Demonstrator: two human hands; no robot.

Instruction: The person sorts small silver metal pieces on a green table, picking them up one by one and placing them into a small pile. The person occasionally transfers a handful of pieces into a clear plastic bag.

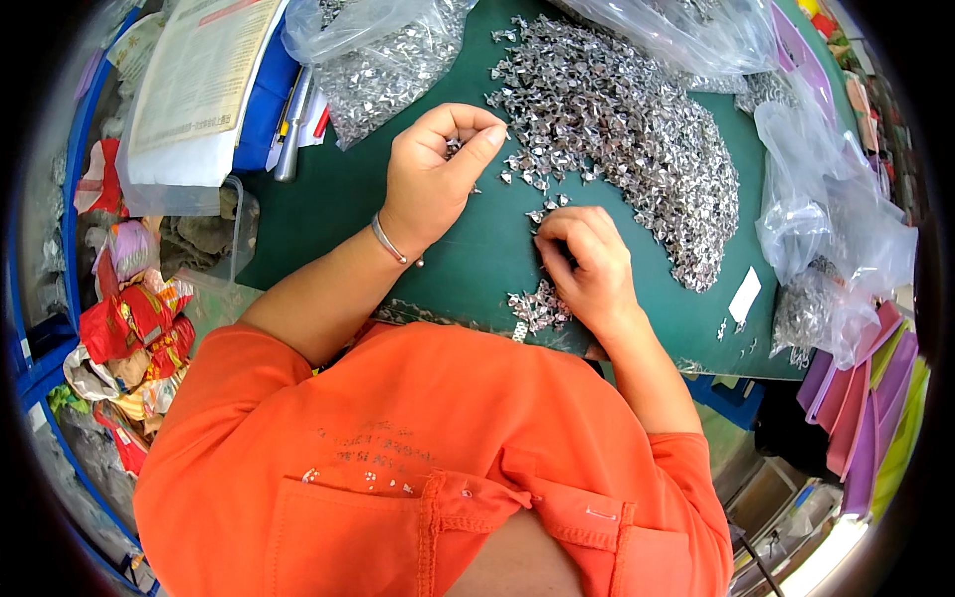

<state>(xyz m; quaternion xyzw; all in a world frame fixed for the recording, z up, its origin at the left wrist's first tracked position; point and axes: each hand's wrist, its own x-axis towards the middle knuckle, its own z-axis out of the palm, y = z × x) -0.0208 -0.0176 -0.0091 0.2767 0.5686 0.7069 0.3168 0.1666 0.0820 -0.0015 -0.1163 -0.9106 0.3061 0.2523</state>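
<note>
A large heap of small silver metal pieces (pixel 637 139) spreads over the green tabletop (pixel 438 274). My left hand (pixel 438 174), with a bangle at the wrist, is closed left of the heap. Its thumb and forefinger pinch together at the heap's edge, and small metal pieces show within the curled fingers. Lower and to the right, my right hand (pixel 594 267) is curled with its fingertips turned down to the table. Whatever it may grip is hidden. A few loose pieces lie just above its fingers. A smaller pile of metal pieces (pixel 540 306) sits beside it near the front edge.
Clear plastic bags of metal pieces stand at the back left (pixel 393 70) and right (pixel 821 308). A white paper slip (pixel 744 296) lies right of the heap. Papers (pixel 199 90), a blue tray (pixel 267 109) and a metal-handled tool (pixel 293 129) are at the left.
</note>
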